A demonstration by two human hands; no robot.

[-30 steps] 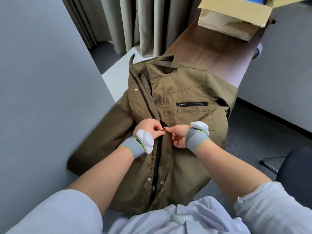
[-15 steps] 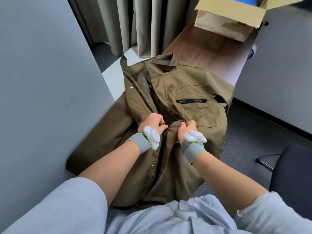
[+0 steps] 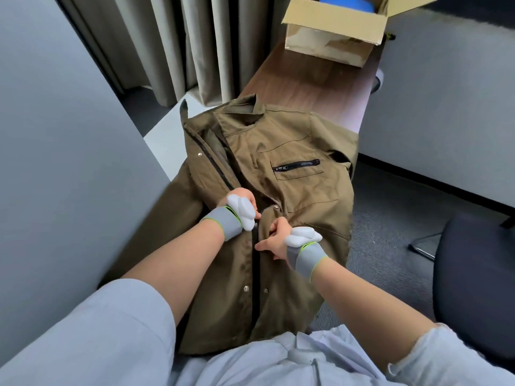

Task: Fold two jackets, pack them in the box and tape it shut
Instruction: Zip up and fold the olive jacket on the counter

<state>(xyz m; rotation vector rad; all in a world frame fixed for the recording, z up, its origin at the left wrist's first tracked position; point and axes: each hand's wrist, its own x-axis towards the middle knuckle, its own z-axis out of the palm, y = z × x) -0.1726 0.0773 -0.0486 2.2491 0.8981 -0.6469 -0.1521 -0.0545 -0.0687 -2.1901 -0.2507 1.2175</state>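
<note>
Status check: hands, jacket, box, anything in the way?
Left hand and right hand both gripping the olive jacket front at mid-zip. Jacket flat on table, upper front open, unfolded. Cardboard box open at far end. Nothing between them.

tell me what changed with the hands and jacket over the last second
The right hand dropped from level with the left hand to lower on the jacket front, gripping the right placket. The left hand keeps its pinch at the zipper. The jacket stays flat and unfolded; the box is unmoved.
</note>
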